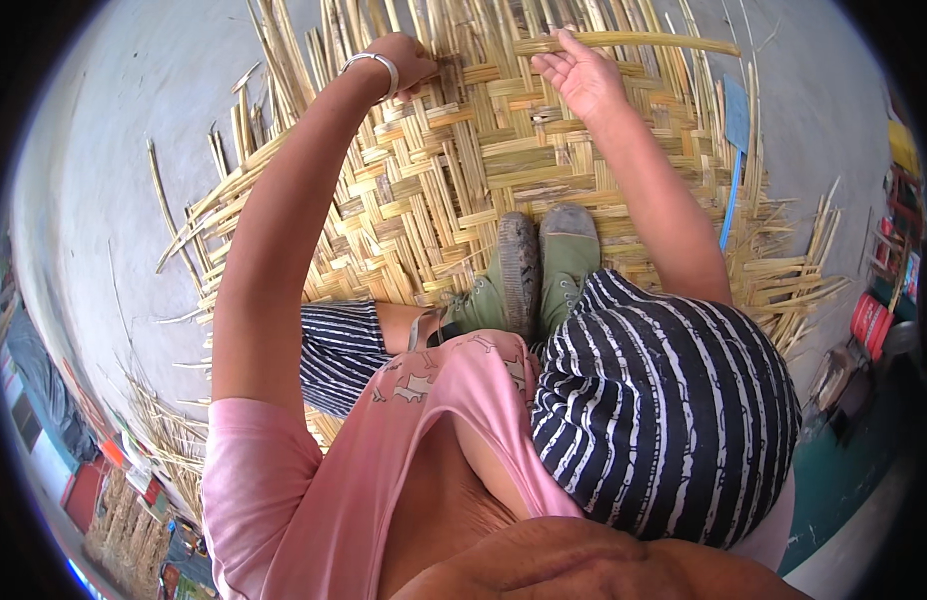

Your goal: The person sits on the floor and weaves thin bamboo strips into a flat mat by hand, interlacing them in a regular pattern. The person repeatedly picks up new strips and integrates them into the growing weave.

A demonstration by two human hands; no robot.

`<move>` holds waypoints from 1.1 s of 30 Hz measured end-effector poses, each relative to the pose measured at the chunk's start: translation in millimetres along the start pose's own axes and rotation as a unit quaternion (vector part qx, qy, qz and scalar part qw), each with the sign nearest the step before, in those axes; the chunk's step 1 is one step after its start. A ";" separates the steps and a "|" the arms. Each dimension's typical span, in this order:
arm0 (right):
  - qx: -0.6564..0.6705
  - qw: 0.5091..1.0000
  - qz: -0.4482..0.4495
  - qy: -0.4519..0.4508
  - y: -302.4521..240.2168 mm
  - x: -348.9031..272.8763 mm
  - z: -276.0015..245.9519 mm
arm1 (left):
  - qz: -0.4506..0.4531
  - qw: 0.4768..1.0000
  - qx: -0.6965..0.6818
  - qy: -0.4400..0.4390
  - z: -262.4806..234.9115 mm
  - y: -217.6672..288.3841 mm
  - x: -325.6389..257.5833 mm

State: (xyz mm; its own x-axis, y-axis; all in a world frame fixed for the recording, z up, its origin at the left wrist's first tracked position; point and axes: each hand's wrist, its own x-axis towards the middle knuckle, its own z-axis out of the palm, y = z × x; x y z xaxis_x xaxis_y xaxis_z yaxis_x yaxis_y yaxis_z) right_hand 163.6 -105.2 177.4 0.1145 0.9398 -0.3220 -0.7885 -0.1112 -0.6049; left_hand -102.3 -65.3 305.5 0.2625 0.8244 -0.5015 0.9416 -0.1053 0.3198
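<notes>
A mat of flat, yellowish split-bamboo strips, partly woven, spreads under my feet and beyond them. At its far part my left hand, with a silvery bangle at the wrist, is closed with its fingers curled on the upright strips; their tips are partly hidden. My right hand is turned palm up a little to the right. Its thumb lies across a crosswise bamboo strip, with the other fingers bent just below. That strip's right end sticks out past the mat's uprights.
My green canvas shoes rest on the mat, near my bent knee in striped cloth. A blue flat-headed tool with a thin handle lies along the right edge. Loose strip ends jut over the grey floor. A red container stands far right.
</notes>
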 end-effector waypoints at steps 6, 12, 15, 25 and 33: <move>-0.007 0.999 -0.019 0.039 -15.0 12.5 -25.3 | -0.016 0.991 0.133 -0.008 -10.4 14.5 9.8; -0.036 0.998 0.001 0.050 -14.2 23.3 -22.7 | -0.007 0.975 0.214 0.062 -22.9 3.3 6.4; -0.104 0.993 -0.008 0.060 -9.4 15.9 -17.7 | -0.025 0.975 0.220 -0.003 -15.4 -2.4 4.7; -0.026 0.996 0.080 0.025 3.1 53.7 -73.5 | 0.048 0.936 0.344 0.059 9.4 40.5 3.4; 0.000 0.995 0.094 0.040 -45.3 43.7 -85.2 | 0.180 0.972 -0.016 0.152 72.7 85.7 59.9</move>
State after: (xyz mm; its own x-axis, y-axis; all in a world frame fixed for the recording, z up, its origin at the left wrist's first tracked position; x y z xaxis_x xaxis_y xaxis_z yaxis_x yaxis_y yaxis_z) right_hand 255.8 -86.6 128.7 0.0123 0.8741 -0.4857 -0.8005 -0.2825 -0.5286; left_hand 9.4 -65.5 244.4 0.4944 0.8641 -0.0943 0.7921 -0.4032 0.4583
